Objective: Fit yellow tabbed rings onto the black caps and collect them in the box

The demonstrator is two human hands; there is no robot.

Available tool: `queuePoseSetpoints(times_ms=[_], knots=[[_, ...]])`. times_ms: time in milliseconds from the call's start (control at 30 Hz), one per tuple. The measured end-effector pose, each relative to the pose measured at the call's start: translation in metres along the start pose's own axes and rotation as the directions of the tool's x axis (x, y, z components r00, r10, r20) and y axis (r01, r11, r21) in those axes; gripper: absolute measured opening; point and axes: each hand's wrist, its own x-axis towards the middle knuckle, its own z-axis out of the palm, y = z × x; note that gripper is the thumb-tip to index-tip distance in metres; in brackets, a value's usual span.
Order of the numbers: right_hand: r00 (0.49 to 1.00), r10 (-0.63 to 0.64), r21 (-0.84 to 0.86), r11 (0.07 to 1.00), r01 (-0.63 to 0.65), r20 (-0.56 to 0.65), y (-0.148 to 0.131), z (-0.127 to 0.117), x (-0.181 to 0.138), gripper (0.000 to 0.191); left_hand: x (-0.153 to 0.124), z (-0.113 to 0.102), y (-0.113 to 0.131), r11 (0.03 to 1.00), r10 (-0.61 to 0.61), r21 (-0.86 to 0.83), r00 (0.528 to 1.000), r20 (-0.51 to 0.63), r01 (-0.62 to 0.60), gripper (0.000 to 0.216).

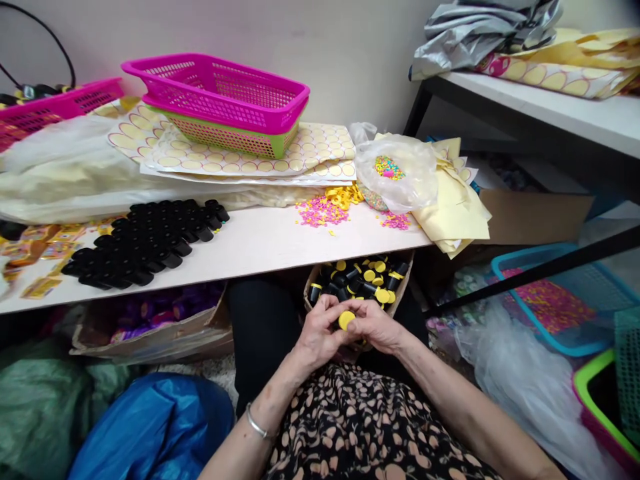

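Observation:
Over my lap, my left hand (pixel 323 331) and my right hand (pixel 376 325) meet around a small container whose round yellow cap (pixel 347 320) faces up. Fingers of both hands close on it and hide its body. Just beyond them, a cardboard box (pixel 400 297) holds many small black containers with yellow lids (pixel 369 275). On the table to the left stand rows of black containers (pixel 145 240) packed close together. Small pink and yellow pieces (pixel 323 212) lie in a loose pile on the tabletop, with yellow strips (pixel 345 195) beside them.
A magenta basket (pixel 225 100) sits in a green one (pixel 240 137) on sticker sheets (pixel 320 150). A plastic bag (pixel 415 177) of coloured pieces lies right. Under the table are a box of purple items (pixel 165 340), a blue bag (pixel 155 427) and, rightward, a blue basket (pixel 575 347).

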Motion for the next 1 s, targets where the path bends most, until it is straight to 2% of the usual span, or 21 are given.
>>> queuePoseSetpoints(times_ms=[133, 200, 233, 300, 367, 400, 433, 500, 567, 633, 733, 800, 900, 1000], knots=[[0.996, -0.047, -0.157, 0.987, 0.035, -0.074, 0.005, 0.011, 0.019, 0.030, 0.001, 0.000, -0.008, 1.000, -0.029, 0.004, 0.997, -0.072, 0.029, 0.031], [0.994, -0.079, -0.302, 0.952, 0.051, -0.081, 0.006, 0.015, 0.034, 0.026, 0.006, -0.011, -0.015, 0.999, -0.053, 0.004, 0.998, -0.034, 0.053, 0.040], [0.988, -0.116, -0.412, 0.909, 0.066, -0.098, 0.007, 0.016, 0.042, 0.027, 0.009, -0.020, -0.019, 0.998, -0.057, 0.016, 0.998, -0.003, 0.057, 0.047], [0.965, -0.226, -0.657, 0.749, 0.085, -0.133, 0.008, 0.014, 0.058, 0.035, 0.016, -0.044, -0.027, 0.997, -0.053, 0.055, 0.998, 0.017, 0.052, 0.054], [0.943, -0.320, -0.837, 0.538, 0.101, -0.092, 0.011, 0.010, 0.072, 0.046, 0.022, -0.073, -0.039, 0.990, -0.048, 0.124, 0.991, -0.123, 0.064, 0.047], [0.941, -0.337, -0.889, 0.442, 0.122, -0.039, 0.013, 0.007, 0.079, 0.049, 0.025, -0.089, -0.046, 0.980, -0.049, 0.174, 0.968, -0.245, 0.094, 0.040], [0.941, -0.338, -0.921, 0.359, 0.149, 0.021, 0.017, 0.003, 0.085, 0.051, 0.027, -0.106, -0.054, 0.961, -0.049, 0.233, 0.922, -0.385, 0.149, 0.034], [0.933, -0.339, -0.952, 0.227, 0.204, 0.119, 0.025, -0.003, 0.094, 0.054, 0.033, -0.140, -0.068, 0.872, -0.023, 0.363, 0.767, -0.641, 0.330, 0.026], [0.906, -0.395, -0.967, 0.127, 0.221, 0.155, 0.031, -0.007, 0.100, 0.053, 0.041, -0.172, -0.077, 0.704, 0.013, 0.444, 0.614, -0.789, 0.555, 0.024], [0.861, -0.474, -0.969, 0.062, 0.241, 0.184, 0.031, -0.008, 0.099, 0.044, 0.051, -0.197, -0.081, 0.517, 0.016, 0.458, 0.528, -0.849, 0.723, 0.027], [0.787, -0.570, -0.950, 0.037, 0.310, 0.235, 0.010, -0.004, 0.096, 0.027, 0.071, -0.221, -0.082, 0.323, -0.061, 0.425, 0.467, -0.882, 0.846, 0.033], [0.735, -0.645, -0.951, 0.038, 0.306, 0.211, -0.013, -0.003, 0.102, 0.024, 0.084, -0.228, -0.085, 0.253, -0.126, 0.411, 0.451, -0.883, 0.876, 0.039], [0.673, -0.733, -0.981, 0.046, 0.187, 0.094, -0.048, -0.013, 0.123, 0.022, 0.097, -0.233, -0.094, 0.231, -0.176, 0.380, 0.423, -0.889, 0.896, 0.046], [0.694, -0.720, -0.992, 0.081, 0.092, 0.005, -0.069, -0.030, 0.150, 0.022, 0.100, -0.236, -0.104, 0.257, -0.160, 0.360, 0.407, -0.899, 0.897, 0.048]])
